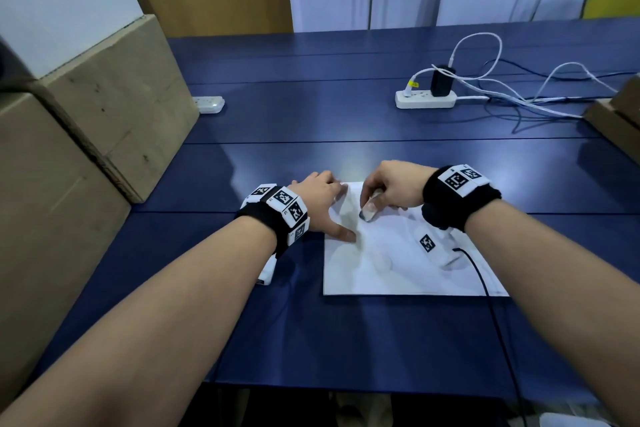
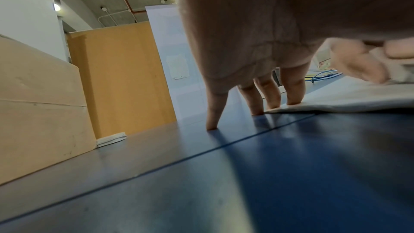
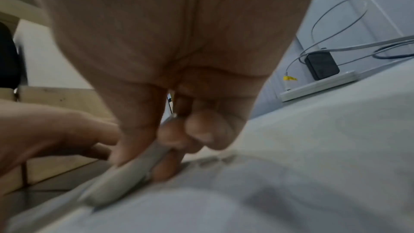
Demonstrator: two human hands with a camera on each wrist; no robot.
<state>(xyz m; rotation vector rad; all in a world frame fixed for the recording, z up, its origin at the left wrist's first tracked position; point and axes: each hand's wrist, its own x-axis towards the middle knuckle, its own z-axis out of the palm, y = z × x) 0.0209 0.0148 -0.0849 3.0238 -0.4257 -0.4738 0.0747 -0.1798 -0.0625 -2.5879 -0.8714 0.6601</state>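
Observation:
A white sheet of paper (image 1: 398, 270) with faint pencil marks lies on the blue table (image 1: 311, 322). My left hand (image 1: 329, 204) presses its left edge with spread, straight fingers; the thumb tip lies on the sheet. In the left wrist view two fingertips (image 2: 293, 98) stand on the paper (image 2: 358, 98) and the others on the table. My right hand (image 1: 375, 201) pinches a whitish eraser (image 1: 369, 211) whose dark tip touches the paper near its upper left. The right wrist view shows the eraser (image 3: 125, 178) between thumb and fingers, against the sheet (image 3: 302, 174).
Cardboard boxes (image 1: 114, 107) line the left side, another box (image 1: 620, 121) the right edge. A power strip (image 1: 425, 100) with a black charger (image 1: 440, 80) and loose cables sits behind. A second strip (image 1: 209, 104) lies far left. A black cable (image 1: 485, 281) crosses the paper.

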